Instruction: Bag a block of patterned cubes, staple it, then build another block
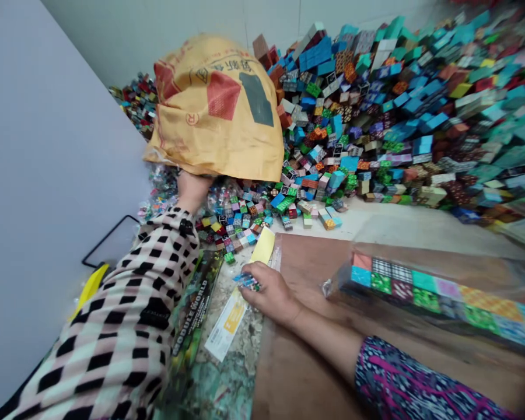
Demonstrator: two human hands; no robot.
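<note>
My left hand (195, 189), below a black-and-white checked sleeve, reaches under the edge of a yellow woven sack (240, 149). Its fingers are hidden there, so I cannot see their state or what they touch. Small clear packets (161, 181) lie around that wrist. My right hand (269, 291) is closed around a small bunch of shiny blue and multicoloured pieces (246, 281), perhaps in clear plastic. Under it lie a white and yellow label strip (228, 324) and a printed "MODULE WORLD" box or sheet (190, 318).
A large heap of coloured patterned blocks (376, 128) fills the back and right. A clear bag holding a row of cube blocks (424, 291) lies on brown board (315, 361). A pale panel (56, 163) stands at left. Near it are a yellow object (90, 289) and black wire frame (107, 236).
</note>
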